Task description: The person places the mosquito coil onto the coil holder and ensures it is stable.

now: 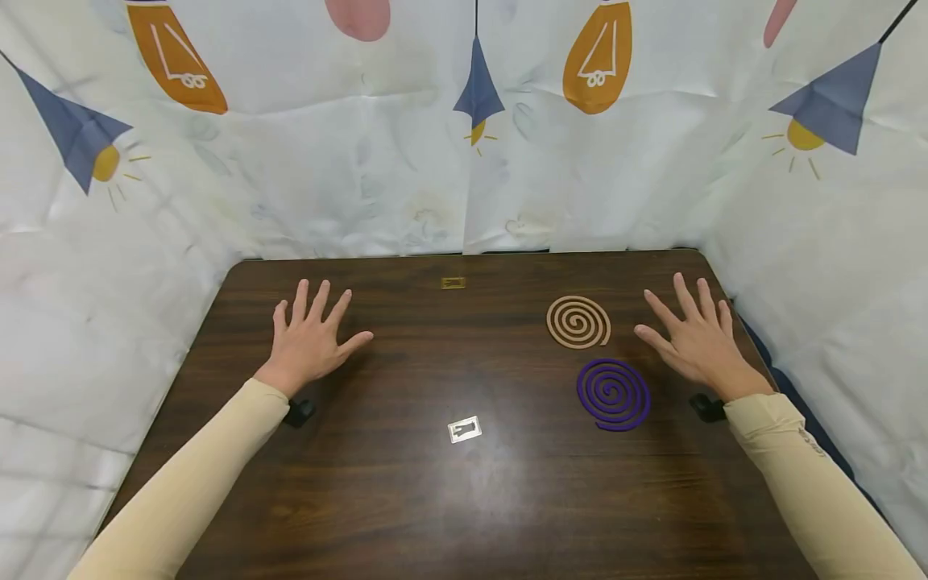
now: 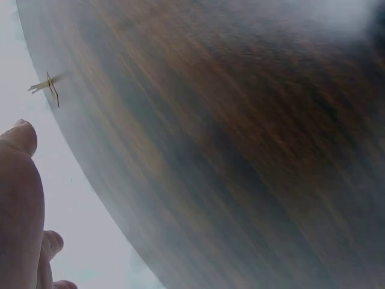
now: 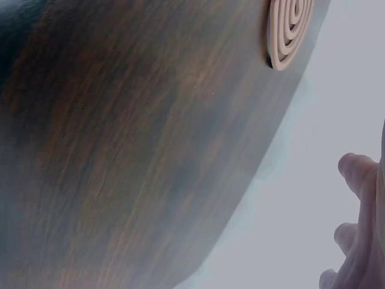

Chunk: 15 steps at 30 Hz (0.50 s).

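My left hand [image 1: 304,342], fingers spread, is over the left side of the dark wooden table [image 1: 377,499] and holds nothing. Fingers likewise apart, my right hand [image 1: 696,338] is at the right, just beside a tan spiral mosquito coil [image 1: 577,322]. Nearer to me lies a purple mosquito coil [image 1: 613,395]. A flat silver metal piece with a cut-out [image 1: 465,429] lies at mid-table, and a similar gold piece [image 1: 453,283] is by the far edge. In the left wrist view the gold piece [image 2: 49,87] shows upright prongs. The right wrist view catches part of the tan coil [image 3: 289,33].
White fabric [image 1: 406,177] printed with lamps and bulbs hangs behind the table and along both sides. Each wrist wears a small black device, seen at the left [image 1: 299,413] and at the right [image 1: 706,408].
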Available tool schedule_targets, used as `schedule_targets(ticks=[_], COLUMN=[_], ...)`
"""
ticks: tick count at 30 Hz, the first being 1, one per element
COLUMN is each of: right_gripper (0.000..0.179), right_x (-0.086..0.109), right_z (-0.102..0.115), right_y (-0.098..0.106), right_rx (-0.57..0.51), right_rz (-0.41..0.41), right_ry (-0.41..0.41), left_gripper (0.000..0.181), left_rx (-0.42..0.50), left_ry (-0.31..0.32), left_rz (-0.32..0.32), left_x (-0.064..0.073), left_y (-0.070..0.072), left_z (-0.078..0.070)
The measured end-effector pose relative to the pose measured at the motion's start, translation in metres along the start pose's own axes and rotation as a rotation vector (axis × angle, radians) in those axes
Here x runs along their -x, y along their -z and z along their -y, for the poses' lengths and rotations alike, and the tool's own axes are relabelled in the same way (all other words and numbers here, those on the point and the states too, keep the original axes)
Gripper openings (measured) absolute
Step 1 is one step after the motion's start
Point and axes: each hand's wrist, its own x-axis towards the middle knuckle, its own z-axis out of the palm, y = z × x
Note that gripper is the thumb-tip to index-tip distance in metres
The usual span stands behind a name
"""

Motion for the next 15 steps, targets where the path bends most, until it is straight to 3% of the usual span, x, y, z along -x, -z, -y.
schedule_targets(ticks=[15], right_gripper=[0.076], right_x=[-0.016], right_z=[0.008], right_y=[-0.004], right_rx=[-0.058], right_rz=[0.009], right_ry=[0.011], left_gripper=[0.091], left_rx=[0.024], left_ry=[-0.04], left_rz=[-0.024], left_x=[-0.028], left_y=[-0.012], left_z=[-0.014])
